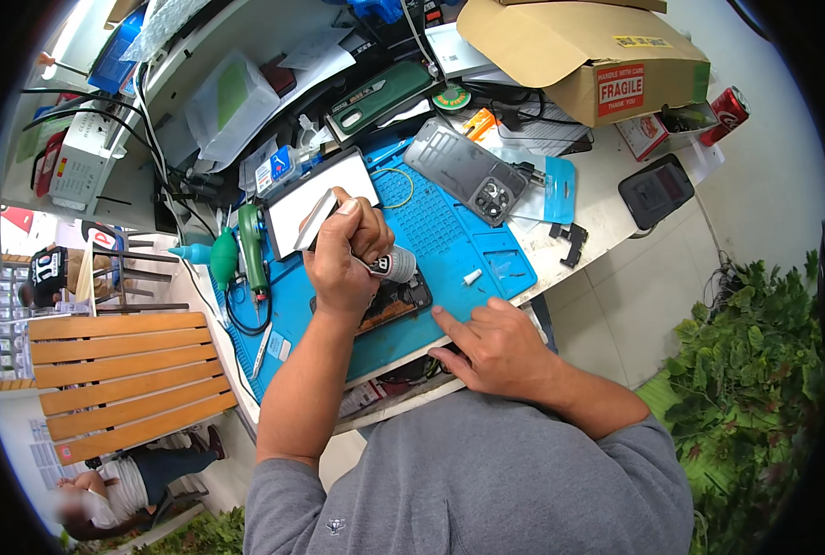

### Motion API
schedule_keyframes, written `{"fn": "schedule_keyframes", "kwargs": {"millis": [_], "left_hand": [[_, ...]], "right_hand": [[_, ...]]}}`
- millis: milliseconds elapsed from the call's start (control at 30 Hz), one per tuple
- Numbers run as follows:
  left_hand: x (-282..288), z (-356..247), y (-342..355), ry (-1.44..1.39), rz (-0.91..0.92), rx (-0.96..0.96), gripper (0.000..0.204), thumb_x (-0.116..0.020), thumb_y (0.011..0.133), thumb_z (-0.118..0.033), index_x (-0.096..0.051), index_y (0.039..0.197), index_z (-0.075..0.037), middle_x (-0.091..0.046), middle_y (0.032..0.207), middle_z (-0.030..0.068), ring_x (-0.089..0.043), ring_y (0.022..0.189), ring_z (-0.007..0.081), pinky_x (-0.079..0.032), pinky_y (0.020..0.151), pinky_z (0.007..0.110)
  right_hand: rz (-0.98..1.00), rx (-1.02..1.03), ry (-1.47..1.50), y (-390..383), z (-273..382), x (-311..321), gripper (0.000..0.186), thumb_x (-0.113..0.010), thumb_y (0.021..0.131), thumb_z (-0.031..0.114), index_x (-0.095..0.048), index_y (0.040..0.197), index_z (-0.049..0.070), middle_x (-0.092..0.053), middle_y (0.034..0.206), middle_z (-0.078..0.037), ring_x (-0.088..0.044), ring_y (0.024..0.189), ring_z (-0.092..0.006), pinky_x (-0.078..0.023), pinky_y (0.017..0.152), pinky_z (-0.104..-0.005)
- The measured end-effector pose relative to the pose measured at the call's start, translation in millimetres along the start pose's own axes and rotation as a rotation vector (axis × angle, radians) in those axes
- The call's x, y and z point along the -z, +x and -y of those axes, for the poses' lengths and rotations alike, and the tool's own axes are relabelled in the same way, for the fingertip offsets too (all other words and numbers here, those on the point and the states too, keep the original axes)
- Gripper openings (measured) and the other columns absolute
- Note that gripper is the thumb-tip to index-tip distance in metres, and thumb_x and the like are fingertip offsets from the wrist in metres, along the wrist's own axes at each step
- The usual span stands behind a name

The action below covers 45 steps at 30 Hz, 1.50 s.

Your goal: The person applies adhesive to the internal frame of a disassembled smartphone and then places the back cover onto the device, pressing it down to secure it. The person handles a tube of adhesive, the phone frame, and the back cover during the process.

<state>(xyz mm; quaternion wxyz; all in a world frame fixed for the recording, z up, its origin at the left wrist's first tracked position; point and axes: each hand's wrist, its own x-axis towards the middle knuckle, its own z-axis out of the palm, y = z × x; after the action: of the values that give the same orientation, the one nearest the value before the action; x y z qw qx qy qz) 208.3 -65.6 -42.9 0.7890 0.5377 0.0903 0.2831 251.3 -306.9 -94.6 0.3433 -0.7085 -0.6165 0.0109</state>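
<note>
My left hand [346, 254] is closed in a fist above an opened smartphone body [396, 310]. A flat silver strip [316, 220] sticks up from its thumb side, its exact kind unclear. A small pale grey cylindrical container [396, 265] shows at the fist's lower right; my fingers partly cover it. Dark parts and orange-brown patches show inside the phone, partly hidden by my left hand. My right hand [500, 350] is at the mat's near edge, index finger stretched toward the phone's right corner and thumb apart. Nothing is in it. Whether the fingertip touches the phone I cannot tell.
A blue repair mat [421, 222] lies under the work. On it are a grey phone case [468, 171], a white-faced panel [324, 199] and a small white cap [471, 277]. A green air blower [223, 259] stands left; a cardboard box [579, 55] sits at the back right.
</note>
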Motion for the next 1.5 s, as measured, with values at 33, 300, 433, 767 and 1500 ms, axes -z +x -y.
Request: {"fn": "schedule_keyframes", "kwargs": {"millis": [33, 300, 433, 767, 1500], "left_hand": [[1, 0, 1, 0.006, 0.004, 0.0, 0.031, -0.048, 0.113, -0.019, -0.038, 0.085, -0.013, -0.034, 0.066, -0.0016, -0.033, 0.058, 0.011, -0.035, 0.058, 0.032], [7, 2, 7, 0.05, 0.043, -0.008, 0.023, -0.046, 0.116, -0.022, -0.037, 0.097, -0.014, -0.034, 0.07, -0.0018, -0.034, 0.059, 0.011, -0.036, 0.06, 0.032], [7, 1, 10, 0.054, 0.031, -0.001, 0.021, -0.047, 0.116, -0.023, -0.038, 0.099, -0.014, -0.034, 0.07, -0.002, -0.035, 0.06, 0.0109, -0.036, 0.06, 0.031], [14, 4, 19, 0.043, 0.023, -0.012, 0.021, -0.047, 0.116, -0.024, -0.039, 0.1, -0.013, -0.034, 0.071, -0.0021, -0.036, 0.06, 0.0109, -0.036, 0.06, 0.031], [32, -42, 7, -0.456, -0.225, -0.132, 0.042, -0.051, 0.12, -0.042, -0.048, 0.088, -0.015, -0.044, 0.073, 0.0002, -0.047, 0.066, 0.0172, -0.044, 0.073, 0.039]], "right_hand": [[-0.002, 0.0, 0.001, 0, 0, 0, 0.054, -0.087, 0.098, 0.036, -0.08, 0.132, -0.006, -0.062, 0.07, -0.006, -0.061, 0.069, -0.0229, -0.047, 0.074, -0.0385], [0.005, -0.002, 0.001, -2, 0, 0, 0.053, -0.086, 0.099, 0.036, -0.079, 0.132, -0.006, -0.063, 0.072, -0.006, -0.062, 0.071, -0.0225, -0.047, 0.075, -0.0381], [-0.008, 0.004, 0.004, -3, -1, -2, 0.053, -0.085, 0.099, 0.035, -0.079, 0.132, -0.006, -0.063, 0.073, -0.006, -0.062, 0.072, -0.0223, -0.048, 0.075, -0.0383], [-0.008, 0.013, 0.005, -3, -2, -2, 0.052, -0.086, 0.099, 0.035, -0.08, 0.132, -0.005, -0.064, 0.073, -0.006, -0.062, 0.071, -0.0218, -0.047, 0.074, -0.0375], [-0.043, -0.035, 0.065, 1, 4, 9, 0.043, -0.087, 0.099, 0.033, -0.083, 0.127, 0.0, -0.063, 0.069, -0.005, -0.061, 0.067, -0.0215, -0.046, 0.069, -0.0379]]}}
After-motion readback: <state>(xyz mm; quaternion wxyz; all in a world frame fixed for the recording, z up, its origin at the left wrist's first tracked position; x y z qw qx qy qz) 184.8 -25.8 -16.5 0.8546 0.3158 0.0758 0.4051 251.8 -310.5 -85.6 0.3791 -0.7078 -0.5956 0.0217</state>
